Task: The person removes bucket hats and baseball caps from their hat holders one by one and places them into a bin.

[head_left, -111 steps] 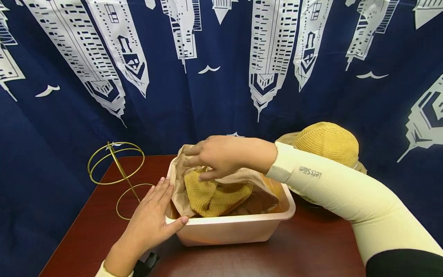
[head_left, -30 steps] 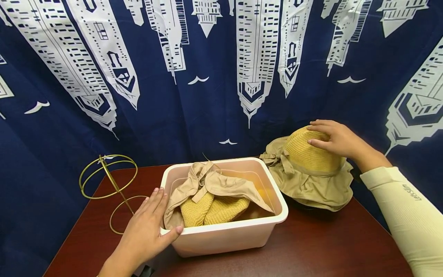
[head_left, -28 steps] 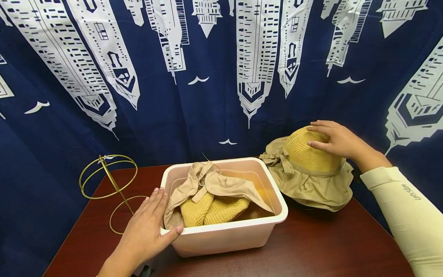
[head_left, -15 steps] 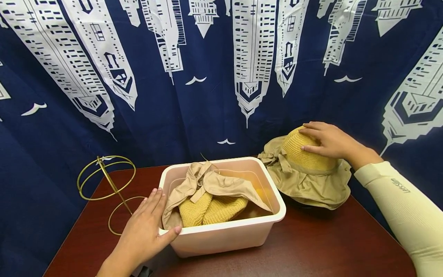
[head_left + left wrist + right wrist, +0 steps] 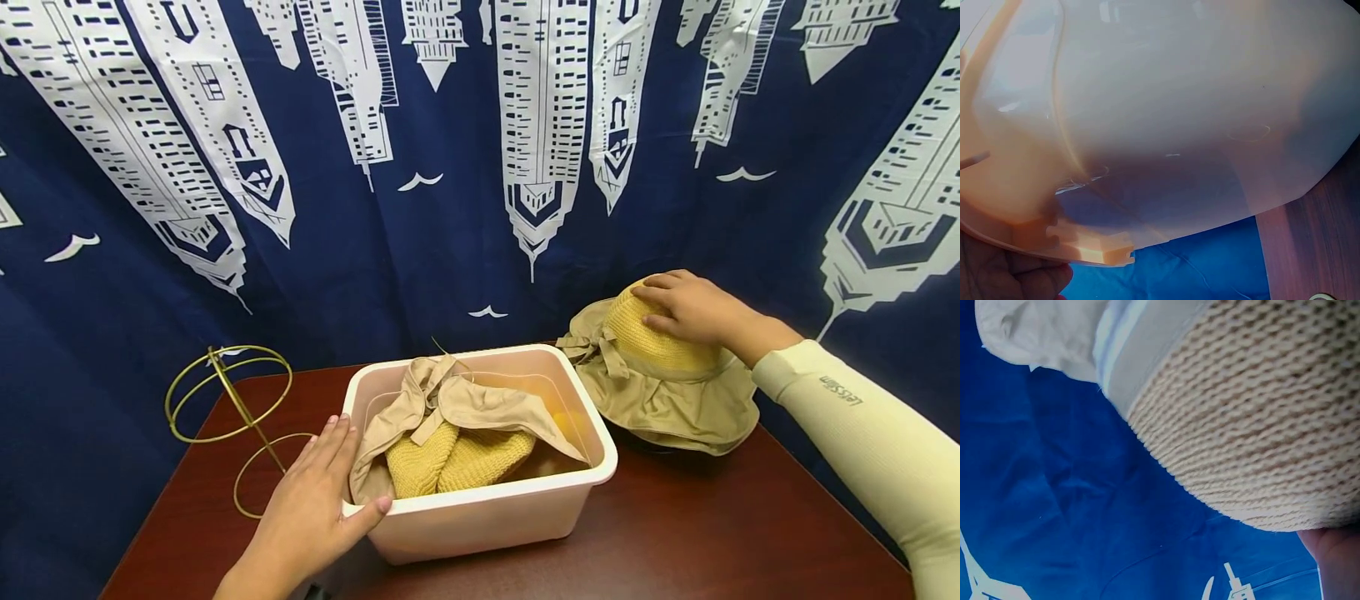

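A white plastic tub holds a folded yellow woven hat with a beige fabric brim. My left hand rests on the tub's near left corner, fingers along the left side and thumb at the front rim. To the tub's right, a second sun hat sits brim down, with a wavy beige brim and a bow. My right hand lies over its woven crown, fingers on top and thumb on the front. The right wrist view shows the crown close up; the left wrist view shows the tub's side wall.
A gold wire stand with round hoops stands on the left of the dark red wooden table. Behind the table hangs a blue curtain printed with white buildings. Something dark shows at the front edge, near my left wrist.
My right hand has gone from above the tub to the second hat, then moved slightly left onto its crown. The tub hat's brim now lies folded over its crown. My left hand stays at the tub.
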Demonstrator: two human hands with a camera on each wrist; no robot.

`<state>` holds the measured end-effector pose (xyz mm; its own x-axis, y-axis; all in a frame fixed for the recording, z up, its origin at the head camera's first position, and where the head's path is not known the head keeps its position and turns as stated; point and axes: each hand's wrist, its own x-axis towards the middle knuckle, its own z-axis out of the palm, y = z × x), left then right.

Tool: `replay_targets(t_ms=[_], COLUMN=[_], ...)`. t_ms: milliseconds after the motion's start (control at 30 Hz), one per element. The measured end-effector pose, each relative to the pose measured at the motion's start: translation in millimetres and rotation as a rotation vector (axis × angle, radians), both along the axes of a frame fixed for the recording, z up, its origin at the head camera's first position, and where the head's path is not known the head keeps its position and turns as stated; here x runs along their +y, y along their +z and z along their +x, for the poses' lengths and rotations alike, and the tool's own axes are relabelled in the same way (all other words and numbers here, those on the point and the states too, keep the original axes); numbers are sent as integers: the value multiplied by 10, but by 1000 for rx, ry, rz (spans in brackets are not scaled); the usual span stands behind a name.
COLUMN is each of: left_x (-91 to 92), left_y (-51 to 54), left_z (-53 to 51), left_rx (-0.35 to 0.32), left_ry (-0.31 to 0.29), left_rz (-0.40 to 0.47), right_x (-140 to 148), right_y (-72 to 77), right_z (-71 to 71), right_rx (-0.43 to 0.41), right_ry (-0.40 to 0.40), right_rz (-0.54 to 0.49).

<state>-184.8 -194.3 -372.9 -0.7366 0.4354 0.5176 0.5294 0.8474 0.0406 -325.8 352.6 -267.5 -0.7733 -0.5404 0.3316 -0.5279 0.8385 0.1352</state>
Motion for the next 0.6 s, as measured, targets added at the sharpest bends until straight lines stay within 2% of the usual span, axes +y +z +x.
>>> replay_targets(t_ms=[200,433,600], left_x=[-8,-25,-18], left_y=[-11,-5,9], left_z=[5,14,12], left_rx=[3,8,-12], left_ry=[8,13,12], left_rz=[6,5,3], right_x=[-57,-151,-215], right_y=[10,-27,-63], right_z=[-4,-25,4], right_rx=[21,66,131], right_ry=[-7,-72,-89], right_rz=[12,32,21])
